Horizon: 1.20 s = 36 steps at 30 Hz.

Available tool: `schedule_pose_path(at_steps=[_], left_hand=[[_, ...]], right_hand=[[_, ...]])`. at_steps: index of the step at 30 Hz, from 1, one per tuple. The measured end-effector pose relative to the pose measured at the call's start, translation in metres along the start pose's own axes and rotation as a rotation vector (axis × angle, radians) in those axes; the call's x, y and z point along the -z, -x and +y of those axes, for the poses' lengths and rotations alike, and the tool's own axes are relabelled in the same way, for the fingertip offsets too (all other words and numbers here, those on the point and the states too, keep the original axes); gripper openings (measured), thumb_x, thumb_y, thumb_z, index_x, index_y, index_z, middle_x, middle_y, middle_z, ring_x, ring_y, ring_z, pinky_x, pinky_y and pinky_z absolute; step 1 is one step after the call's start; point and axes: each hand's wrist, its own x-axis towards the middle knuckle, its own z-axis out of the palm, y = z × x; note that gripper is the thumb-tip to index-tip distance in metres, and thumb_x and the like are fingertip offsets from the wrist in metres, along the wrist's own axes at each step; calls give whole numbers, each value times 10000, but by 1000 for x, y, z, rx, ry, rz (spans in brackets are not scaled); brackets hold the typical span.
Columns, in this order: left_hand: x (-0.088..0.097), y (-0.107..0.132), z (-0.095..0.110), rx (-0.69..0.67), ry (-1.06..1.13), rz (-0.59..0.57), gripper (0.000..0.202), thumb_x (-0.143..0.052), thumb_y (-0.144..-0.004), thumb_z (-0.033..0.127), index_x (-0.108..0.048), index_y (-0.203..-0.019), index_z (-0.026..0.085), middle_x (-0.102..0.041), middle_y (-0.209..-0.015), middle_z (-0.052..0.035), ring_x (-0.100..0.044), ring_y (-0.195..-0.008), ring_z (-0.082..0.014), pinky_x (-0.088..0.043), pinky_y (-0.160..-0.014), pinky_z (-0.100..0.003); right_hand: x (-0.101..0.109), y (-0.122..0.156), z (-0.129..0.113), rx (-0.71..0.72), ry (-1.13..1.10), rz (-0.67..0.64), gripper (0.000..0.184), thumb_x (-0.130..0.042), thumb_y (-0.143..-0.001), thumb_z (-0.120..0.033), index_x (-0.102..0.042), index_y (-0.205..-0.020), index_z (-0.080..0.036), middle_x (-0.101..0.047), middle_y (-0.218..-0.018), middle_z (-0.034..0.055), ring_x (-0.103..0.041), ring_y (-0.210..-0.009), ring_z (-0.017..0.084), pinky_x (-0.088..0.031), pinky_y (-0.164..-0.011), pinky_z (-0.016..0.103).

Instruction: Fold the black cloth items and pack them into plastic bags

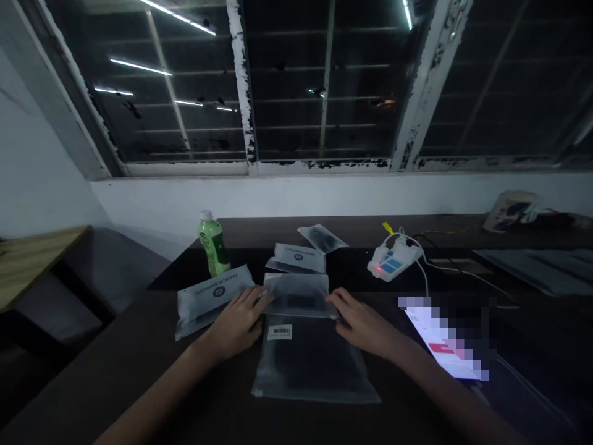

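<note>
A frosted plastic zip bag (315, 364) with a white barcode label (280, 332) lies flat on the dark table in front of me. At its far end is a folded-looking frosted plastic section (296, 290); I cannot tell whether it is part of the same bag. My left hand (238, 324) is closed on the left edge of this section, fingers bent. On the opposite edge, my right hand (359, 318) pinches the plastic near its lower corner. A folded frosted bag with printed lettering (215, 293) lies just left of my left hand. Another printed bag (299, 256) sits beyond the section.
A small clear bag (323, 238) lies farther back. A green bottle (214, 244) stands at the back left. Right of the bags are a white power strip (393, 259) with cables and a lit phone (440, 340). Flat plastic bags (532, 269) lie far right.
</note>
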Motion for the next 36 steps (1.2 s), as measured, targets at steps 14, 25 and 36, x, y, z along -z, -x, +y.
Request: schedule_pose_path(at_steps=[14, 25, 36], left_hand=[[-6, -7, -6, 117, 192, 335, 288, -442, -946, 144, -677, -1097, 212, -741, -1050, -52, -717, -959, -182, -597, -851, -307], [29, -48, 64, 176, 42, 384, 385, -642, -871, 294, -615, -1251, 233, -516, -1436, -126, -427, -1345, -380, -308, -1077, -696], [-3, -56, 102, 6, 224, 336, 124, -541, -964, 216, -659, -928, 203, -745, -906, 7, -634, -1083, -204, -343, -1126, -520]], right_hand=[[-9, -8, 5, -59, -430, 352, 117, -508, -943, -252, -619, -914, -228, -696, -1110, 65, -680, -1001, 197, -557, -859, 348], [-5, -3, -18, -24, -452, 429, 164, -450, -952, -212, -598, -883, -226, -705, -983, 51, -669, -879, 182, -523, -791, 324], [-14, 9, -31, 57, -460, 393, 213, -404, -956, -122, -510, -797, -216, -543, -801, 3, -548, -753, 147, -418, -701, 263]])
